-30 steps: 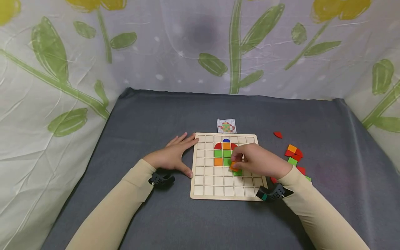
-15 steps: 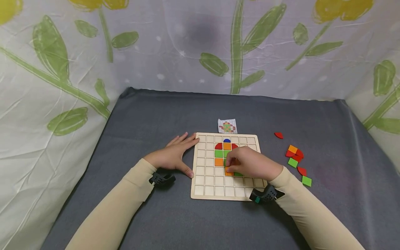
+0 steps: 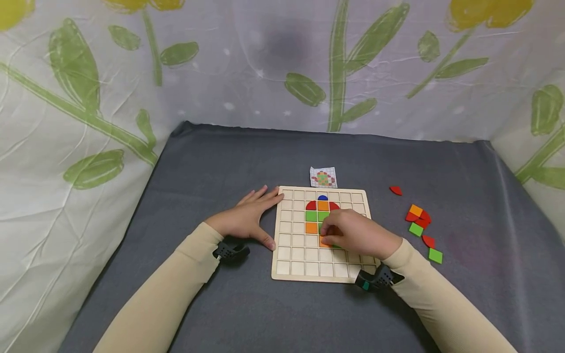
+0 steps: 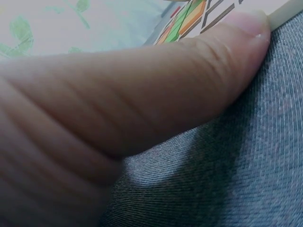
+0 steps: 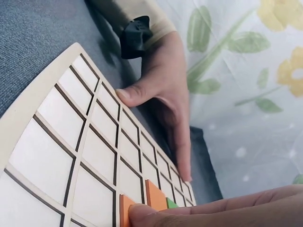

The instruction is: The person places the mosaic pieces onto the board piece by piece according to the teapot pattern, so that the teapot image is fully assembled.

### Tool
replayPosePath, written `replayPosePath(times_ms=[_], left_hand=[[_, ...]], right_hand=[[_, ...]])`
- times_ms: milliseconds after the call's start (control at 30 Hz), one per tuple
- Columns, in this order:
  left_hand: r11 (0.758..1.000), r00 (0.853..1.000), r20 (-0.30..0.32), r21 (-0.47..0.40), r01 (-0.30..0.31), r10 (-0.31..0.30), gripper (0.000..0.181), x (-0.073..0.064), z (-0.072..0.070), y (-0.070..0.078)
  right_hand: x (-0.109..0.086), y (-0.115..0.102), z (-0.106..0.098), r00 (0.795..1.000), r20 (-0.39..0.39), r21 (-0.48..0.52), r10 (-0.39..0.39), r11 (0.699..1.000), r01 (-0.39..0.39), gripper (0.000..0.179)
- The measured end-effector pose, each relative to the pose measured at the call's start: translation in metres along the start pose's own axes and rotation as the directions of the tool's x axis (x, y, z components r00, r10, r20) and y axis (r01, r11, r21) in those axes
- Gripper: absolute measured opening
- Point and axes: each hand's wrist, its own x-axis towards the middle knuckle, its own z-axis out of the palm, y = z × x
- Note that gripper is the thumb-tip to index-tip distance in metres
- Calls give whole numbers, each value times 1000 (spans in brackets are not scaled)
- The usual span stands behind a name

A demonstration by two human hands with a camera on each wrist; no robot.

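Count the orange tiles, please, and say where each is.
4: a top tile below the blue piece; a left tile below a green tile; a held tile in the right hand; a loose tile right of the board. The hand may hide others.

I'm watching pale wooden grid board [image 3: 297, 254] lying flat, left hand [image 3: 247, 219] touching its left edge. Right hand [image 3: 359, 231] is pinching orange square tile [image 3: 324, 242] at cell just below green column, partly covering it; can't tell whether fully seated. Cells above are holding green squares [image 3: 311, 216], two orange squares [image 3: 311, 228], red curved pieces [image 3: 311, 206], blue rounded piece [image 3: 322, 198] topmost.
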Motion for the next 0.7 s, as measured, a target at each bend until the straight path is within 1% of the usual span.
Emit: replayPosePath(times_ms=[133,233,367,433,600,700], left_hand=[[1000,1000,0,0,5,-5,135,1,1,-1],[1000,1000,-2,-5,9,-9,134,1,1,-1],[1000,1000,-1,-2,11,-11,134,2,1,-2],[1000,1000,-2,-1,11,-11,134,2,2,-2],[1000,1000,-2,-2,6,-6,135,1,2,-2],[1000,1000,-2,-7,7,-7,135,0,1,-1]], right_hand=[[-4,-1,-3,1000,0,-2,17,1000,-17,7],[-10,0,-9,999,7,12,45,999,-45,7],[-24,9,-18,996,1,35,90,995,-90,7],[-32,14,-24,993,-15,32,114,993,-113,7],[-52,25,-39,976,-47,28,211,977,-210,10],[-65,31,-49,964,-80,20,254,967,-253,11]])
